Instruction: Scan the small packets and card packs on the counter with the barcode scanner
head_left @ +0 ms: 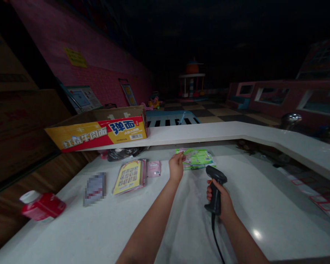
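The right grip (218, 201) closes firmly round the handle of a corded barcode scanner (216, 190), its head angled toward the green packets (198, 159) on the white bench (71, 234), while the left grip (176, 167) pinches their near corner, apparently to steady them.

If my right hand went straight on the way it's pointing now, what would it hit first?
Probably the green plastic packets on the white counter, just ahead of the barcode scanner in your right hand, though depth is hard to judge from this view.

Right hand (220, 202) grips a corded barcode scanner (216, 173).
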`<state>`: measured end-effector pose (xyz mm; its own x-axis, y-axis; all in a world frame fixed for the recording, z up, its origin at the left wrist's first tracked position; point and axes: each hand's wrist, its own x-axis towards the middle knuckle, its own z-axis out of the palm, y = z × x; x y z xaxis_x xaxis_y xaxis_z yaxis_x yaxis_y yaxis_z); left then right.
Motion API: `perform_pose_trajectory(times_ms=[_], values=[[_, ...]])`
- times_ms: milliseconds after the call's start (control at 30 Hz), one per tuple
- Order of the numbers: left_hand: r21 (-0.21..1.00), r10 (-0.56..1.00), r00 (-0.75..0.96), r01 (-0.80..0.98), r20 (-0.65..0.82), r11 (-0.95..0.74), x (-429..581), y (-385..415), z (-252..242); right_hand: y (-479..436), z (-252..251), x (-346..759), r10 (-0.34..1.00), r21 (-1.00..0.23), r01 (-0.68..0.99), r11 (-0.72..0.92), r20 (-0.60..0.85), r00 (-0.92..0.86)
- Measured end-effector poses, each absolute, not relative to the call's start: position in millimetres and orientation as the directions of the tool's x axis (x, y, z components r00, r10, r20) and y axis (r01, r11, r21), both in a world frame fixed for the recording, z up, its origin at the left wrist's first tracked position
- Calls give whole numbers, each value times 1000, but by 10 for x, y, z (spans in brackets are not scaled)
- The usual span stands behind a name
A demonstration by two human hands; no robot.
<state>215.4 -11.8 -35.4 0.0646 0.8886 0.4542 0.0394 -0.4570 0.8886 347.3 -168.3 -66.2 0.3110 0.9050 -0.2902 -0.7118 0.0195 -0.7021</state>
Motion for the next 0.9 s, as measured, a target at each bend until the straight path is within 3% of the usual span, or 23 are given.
perform_pose_trajectory(times_ms=[133,333,600,800,900], values=[[905,968,-59,-345,246,-251,1832,-338,-560,-1696,-666,3479,912,-691,-723,3,-294,285],[785,985,-163,-601,60,-148,1417,-612,-851,-1728,-657,3483,915,-665,-747,-12,-309,260],[811,974,-224,-566,20,-147,1343,-598,-961,-1720,-698,3505,920,-653,-757,0,-297,256],[795,991,-123,-595,56,-119,1350,-630,-955,-1741,-659,3505,921,-648,-762,-11,-304,244],[818,986,-150,-558,70,-143,1356,-650,-972,-1750,-672,3502,927,-672,-740,-26,-293,234]])
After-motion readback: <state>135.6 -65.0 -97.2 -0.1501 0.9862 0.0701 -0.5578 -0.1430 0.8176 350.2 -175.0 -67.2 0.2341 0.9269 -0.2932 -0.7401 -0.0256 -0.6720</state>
